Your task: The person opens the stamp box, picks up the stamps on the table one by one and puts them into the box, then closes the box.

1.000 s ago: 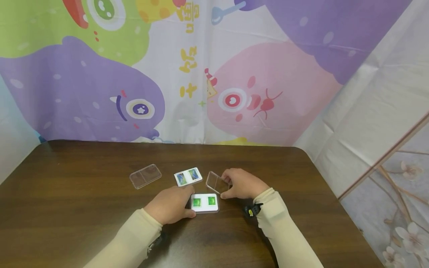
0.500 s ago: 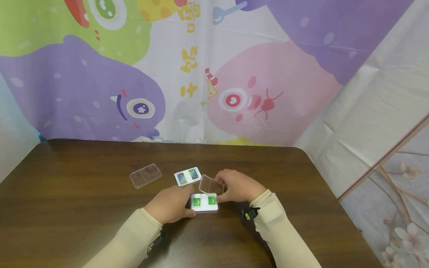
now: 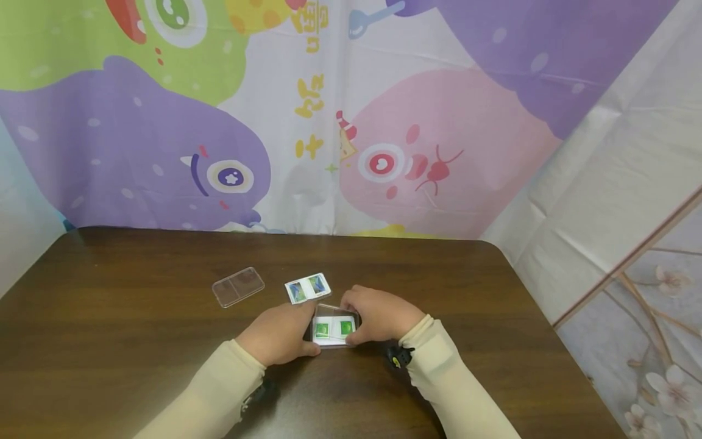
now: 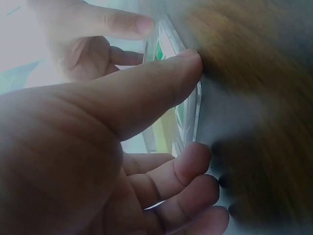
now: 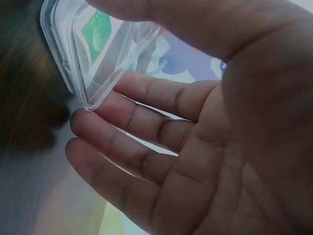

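Note:
A white card with two green pictures lies in a clear plastic case base on the table. My left hand holds this base at its left end, thumb on the near edge and fingers at the far edge. My right hand pinches a clear plastic cover between thumb and fingers, tilted over the card. In the right wrist view one green picture shows through the cover. From the left wrist, the case base appears edge-on between left thumb and fingers, with the right hand beyond.
Behind the hands lies a second white card with two blue-green pictures. Another clear plastic cover rests flat to its left on the brown wooden table. A printed cartoon cloth hangs along the table's back edge.
My right hand has moved left with the clear cover, from beside the green-picture card to over it. My left hand has kept its hold on the base.

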The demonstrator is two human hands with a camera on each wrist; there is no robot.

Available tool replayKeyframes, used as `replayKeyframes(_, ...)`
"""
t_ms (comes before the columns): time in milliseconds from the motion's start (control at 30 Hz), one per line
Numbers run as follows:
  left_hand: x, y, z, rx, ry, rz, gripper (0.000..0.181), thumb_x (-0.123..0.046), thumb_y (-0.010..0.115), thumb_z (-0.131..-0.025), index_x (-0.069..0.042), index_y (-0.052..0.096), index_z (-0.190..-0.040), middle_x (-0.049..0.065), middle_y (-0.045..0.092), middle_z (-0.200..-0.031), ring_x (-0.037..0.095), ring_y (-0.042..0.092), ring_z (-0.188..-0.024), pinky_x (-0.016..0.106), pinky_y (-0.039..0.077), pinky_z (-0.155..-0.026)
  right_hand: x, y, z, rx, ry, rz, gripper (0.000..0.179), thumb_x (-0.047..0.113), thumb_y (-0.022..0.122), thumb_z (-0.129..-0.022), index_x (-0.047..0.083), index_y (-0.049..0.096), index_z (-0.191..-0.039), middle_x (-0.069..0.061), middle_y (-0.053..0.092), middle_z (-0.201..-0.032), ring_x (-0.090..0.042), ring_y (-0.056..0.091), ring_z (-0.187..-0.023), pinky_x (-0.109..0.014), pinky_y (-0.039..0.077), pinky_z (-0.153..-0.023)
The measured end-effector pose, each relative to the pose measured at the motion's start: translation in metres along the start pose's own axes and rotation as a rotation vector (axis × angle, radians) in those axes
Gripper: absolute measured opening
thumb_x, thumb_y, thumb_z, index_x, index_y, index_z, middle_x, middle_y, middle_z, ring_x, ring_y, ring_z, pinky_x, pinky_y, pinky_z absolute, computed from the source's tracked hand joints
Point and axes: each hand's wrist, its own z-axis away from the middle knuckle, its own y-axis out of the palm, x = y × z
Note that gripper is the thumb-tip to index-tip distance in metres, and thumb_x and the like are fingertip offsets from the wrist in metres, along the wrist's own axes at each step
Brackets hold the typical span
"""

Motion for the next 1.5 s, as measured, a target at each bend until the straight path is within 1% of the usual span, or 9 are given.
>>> replayKeyframes(133, 0.0000, -0.0001, 0.0003, -0.006, 0.006, -0.006, 0.076, -0.033, 0.090, -0.080, 0.001, 0.052, -0.137, 0.015, 0.070, -0.104, 0.028, 0.067, -0.091, 0.049, 0.054, -0.083, 0.0007, 0.0009, -0.0001, 0.005, -0.004, 0.002, 0.044, 0.025, 0.090, -0.080, 0.012, 0.067, -0.115, 0.003, 0.059, -0.101, -0.010, 0.056, -0.083, -0.027, 0.050, -0.076)
replayKeyframes(233, 0.0001, -0.0001, 0.0005, -0.003, 0.013, 0.005, 0.075, -0.032, 0.090, -0.080, 0.000, 0.053, -0.137, 0.015, 0.070, -0.104, 0.027, 0.067, -0.091, 0.049, 0.054, -0.083, 0.0007, 0.0018, -0.0001, 0.014, -0.005, 0.008, 0.044, 0.026, 0.090, -0.081, 0.011, 0.068, -0.116, 0.003, 0.059, -0.101, -0.010, 0.056, -0.083, -0.026, 0.050, -0.076)
replayKeyframes(333, 0.0005, 0.0001, 0.0003, 0.003, 0.017, 0.012, 0.070, -0.032, 0.090, -0.080, -0.002, 0.056, -0.134, 0.012, 0.070, -0.101, 0.025, 0.065, -0.087, 0.048, 0.053, -0.081, 0.0010, 0.0022, -0.0001, 0.018, -0.006, 0.013, 0.043, 0.025, 0.089, -0.081, 0.011, 0.068, -0.116, 0.003, 0.059, -0.101, -0.009, 0.056, -0.084, -0.026, 0.050, -0.077)
replayKeyframes(633, 0.0010, -0.0004, -0.0008, 0.007, 0.018, 0.019, 0.053, -0.031, 0.091, -0.079, -0.007, 0.060, -0.114, 0.006, 0.064, -0.088, 0.020, 0.059, -0.077, 0.046, 0.051, -0.073, 0.0014, 0.0015, -0.0003, 0.021, 0.000, 0.038, 0.045, 0.026, 0.090, -0.080, 0.013, 0.068, -0.116, 0.003, 0.061, -0.101, -0.009, 0.056, -0.083, -0.028, 0.050, -0.077)
replayKeyframes(833, 0.0009, -0.0009, -0.0005, 0.002, 0.029, 0.013, 0.049, -0.031, 0.091, -0.079, -0.008, 0.059, -0.108, 0.004, 0.063, -0.085, 0.020, 0.058, -0.075, 0.046, 0.051, -0.072, 0.0007, 0.0025, -0.0006, 0.031, -0.003, 0.032, 0.046, 0.026, 0.090, -0.080, 0.014, 0.068, -0.119, 0.004, 0.060, -0.103, -0.009, 0.056, -0.086, -0.028, 0.050, -0.078)
replayKeyframes(967, 0.0018, -0.0008, -0.0010, -0.003, 0.043, 0.001, 0.049, -0.031, 0.091, -0.079, -0.007, 0.059, -0.108, 0.004, 0.063, -0.085, 0.019, 0.058, -0.074, 0.045, 0.051, -0.071, 0.0007, 0.0028, -0.0001, 0.033, -0.009, 0.035, 0.047, 0.026, 0.090, -0.080, 0.013, 0.067, -0.120, 0.003, 0.060, -0.104, -0.009, 0.055, -0.088, -0.028, 0.050, -0.079)
replayKeyframes(1233, 0.0029, -0.0011, -0.0005, 0.010, 0.061, -0.008, 0.050, -0.032, 0.090, -0.079, -0.005, 0.061, -0.110, 0.004, 0.064, -0.087, 0.018, 0.058, -0.075, 0.044, 0.052, -0.073, 0.0014, 0.0034, 0.0007, 0.035, -0.024, 0.047, 0.048, 0.027, 0.089, -0.081, 0.015, 0.066, -0.122, 0.003, 0.058, -0.106, -0.011, 0.053, -0.092, -0.028, 0.049, -0.081)
replayKeyframes(1367, 0.0033, -0.0005, -0.0010, 0.007, 0.062, -0.010, 0.055, -0.033, 0.090, -0.078, -0.004, 0.061, -0.115, 0.006, 0.066, -0.091, 0.020, 0.061, -0.079, 0.045, 0.053, -0.075, 0.0013, 0.0035, 0.0007, 0.038, -0.023, 0.049, 0.049, 0.027, 0.089, -0.081, 0.015, 0.066, -0.122, 0.003, 0.057, -0.106, -0.011, 0.052, -0.093, -0.028, 0.049, -0.081)
replayKeyframes(1500, 0.0029, 0.0000, -0.0010, 0.002, 0.063, -0.016, 0.059, -0.035, 0.090, -0.078, -0.005, 0.060, -0.119, 0.006, 0.067, -0.093, 0.020, 0.062, -0.079, 0.044, 0.053, -0.074, 0.0011, 0.0035, 0.0007, 0.040, -0.020, 0.047, 0.049, 0.027, 0.089, -0.081, 0.015, 0.066, -0.123, 0.002, 0.057, -0.107, -0.012, 0.052, -0.094, -0.028, 0.049, -0.081)
